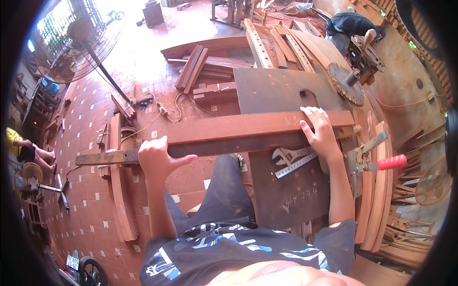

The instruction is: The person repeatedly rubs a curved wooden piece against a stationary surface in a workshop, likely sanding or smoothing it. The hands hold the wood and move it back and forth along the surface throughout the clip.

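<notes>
A long reddish-brown wooden plank lies crosswise before me, along a darker bar that sticks out past it on the left. At the plank's left end is my left hand, closed around it with the thumb pointing right; its fingers are partly hidden. My right hand grips the plank near its right end, fingers over the far edge and thumb on top. Just below the plank, an adjustable wrench and a steel ruler rest on the dark tabletop.
A red-handled toggle clamp stands right of the tabletop. Beyond it is a toothed circular saw blade. Timber pieces lie on the tiled floor, near a large fan. Another person bends over a machine at far right.
</notes>
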`<state>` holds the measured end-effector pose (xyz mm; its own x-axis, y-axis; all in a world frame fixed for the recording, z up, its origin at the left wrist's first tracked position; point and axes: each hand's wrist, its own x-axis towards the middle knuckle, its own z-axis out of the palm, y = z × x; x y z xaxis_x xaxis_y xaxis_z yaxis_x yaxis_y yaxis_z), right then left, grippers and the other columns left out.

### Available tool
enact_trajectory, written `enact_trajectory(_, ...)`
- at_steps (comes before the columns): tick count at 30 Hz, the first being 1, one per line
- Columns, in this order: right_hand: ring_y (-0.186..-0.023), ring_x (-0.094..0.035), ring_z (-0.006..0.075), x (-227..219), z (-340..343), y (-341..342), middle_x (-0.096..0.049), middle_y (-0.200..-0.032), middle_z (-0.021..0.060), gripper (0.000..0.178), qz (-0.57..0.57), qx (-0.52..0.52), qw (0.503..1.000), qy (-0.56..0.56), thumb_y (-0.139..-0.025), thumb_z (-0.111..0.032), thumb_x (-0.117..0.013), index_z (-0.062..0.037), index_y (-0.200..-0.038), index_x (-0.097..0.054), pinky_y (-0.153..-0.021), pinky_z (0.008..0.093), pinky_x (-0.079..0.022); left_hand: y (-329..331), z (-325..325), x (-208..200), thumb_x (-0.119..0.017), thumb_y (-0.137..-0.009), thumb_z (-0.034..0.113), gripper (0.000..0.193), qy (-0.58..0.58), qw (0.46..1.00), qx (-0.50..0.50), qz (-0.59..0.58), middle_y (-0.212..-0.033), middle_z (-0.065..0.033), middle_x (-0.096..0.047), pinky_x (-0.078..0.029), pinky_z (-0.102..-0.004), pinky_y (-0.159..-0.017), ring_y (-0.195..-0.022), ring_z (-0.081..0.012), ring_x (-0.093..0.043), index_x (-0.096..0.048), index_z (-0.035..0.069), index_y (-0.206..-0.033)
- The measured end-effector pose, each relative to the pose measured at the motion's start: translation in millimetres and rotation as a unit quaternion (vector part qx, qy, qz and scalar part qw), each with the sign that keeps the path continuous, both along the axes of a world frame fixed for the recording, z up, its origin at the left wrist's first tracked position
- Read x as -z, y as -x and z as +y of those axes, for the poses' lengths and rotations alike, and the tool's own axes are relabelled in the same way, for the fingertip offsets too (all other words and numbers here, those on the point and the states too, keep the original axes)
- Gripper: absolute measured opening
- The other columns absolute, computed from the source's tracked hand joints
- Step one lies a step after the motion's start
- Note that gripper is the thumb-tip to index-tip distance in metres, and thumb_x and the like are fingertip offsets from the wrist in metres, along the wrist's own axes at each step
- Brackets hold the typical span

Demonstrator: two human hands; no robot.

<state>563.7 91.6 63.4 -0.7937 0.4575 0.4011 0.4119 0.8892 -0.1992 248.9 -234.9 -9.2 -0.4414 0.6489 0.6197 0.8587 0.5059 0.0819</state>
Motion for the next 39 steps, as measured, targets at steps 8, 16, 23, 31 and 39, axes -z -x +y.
enact_trajectory(8, -0.127, -0.057, 0.0329, 15.9, 24.8, 2.1, -0.068, -0.127, 0.0143, 0.035, 0.054, 0.002, 0.998, 0.012, -0.098, -0.029, -0.063, -0.0048, -0.123, -0.069, -0.114, 0.0440, -0.036, 9.4, 12.5, 17.9, -0.068, -0.059, 0.094, 0.092, -0.032, 0.998, -0.020, 0.054, -0.055, -0.0109, -0.053, -0.048, -0.0384, -0.058, -0.052, -0.0287, -0.057, -0.050, 0.004, -0.060)
enact_trajectory(16, -0.123, -0.061, 0.0303, 22.8, 29.6, 2.4, -0.071, -0.124, 0.0131, 0.034, 0.087, 0.006, 0.996, -0.003, -0.098, -0.030, -0.063, -0.0060, -0.120, -0.072, -0.112, 0.0425, -0.038, 13.2, 15.7, 16.1, -0.069, -0.061, 0.091, 0.094, 0.007, 0.999, -0.048, 0.003, -0.065, -0.0160, -0.065, -0.054, -0.0418, -0.064, -0.064, -0.0333, -0.068, -0.072, -0.001, -0.081)
enact_trajectory(23, -0.121, -0.063, 0.0296, 20.1, 30.7, 4.3, -0.073, -0.122, 0.0137, 0.035, 0.099, 0.008, 0.995, 0.011, -0.098, -0.031, -0.061, -0.0073, -0.119, -0.074, -0.110, 0.0422, -0.040, 15.6, 16.4, 15.2, -0.070, -0.061, 0.090, 0.095, -0.004, 0.998, -0.060, 0.016, -0.062, -0.0162, -0.064, -0.053, -0.0429, -0.062, -0.062, -0.0336, -0.067, -0.072, -0.003, -0.081)
enact_trajectory(31, -0.120, -0.064, 0.0309, 22.6, 32.8, 5.5, -0.073, -0.122, 0.0152, 0.036, 0.111, 0.005, 0.994, 0.001, -0.097, -0.032, -0.061, -0.0080, -0.120, -0.074, -0.111, 0.0432, -0.040, 16.4, 18.4, 11.9, -0.069, -0.063, 0.088, 0.095, 0.009, 0.997, -0.071, -0.028, -0.069, -0.0209, -0.069, -0.056, -0.0438, -0.067, -0.070, -0.0357, -0.072, -0.075, -0.004, -0.085)
enact_trajectory(39, -0.115, -0.067, 0.0341, 25.1, 40.5, 7.8, -0.074, -0.119, 0.0147, 0.035, 0.137, -0.012, 0.991, 0.007, -0.097, -0.033, -0.061, -0.0086, -0.118, -0.076, -0.107, 0.0421, -0.046, 31.1, 20.3, 9.0, -0.062, -0.062, 0.097, 0.105, 0.047, 0.995, -0.075, -0.046, -0.069, -0.0162, -0.069, -0.055, -0.0403, -0.065, -0.067, -0.0290, -0.071, -0.074, -0.004, -0.085)
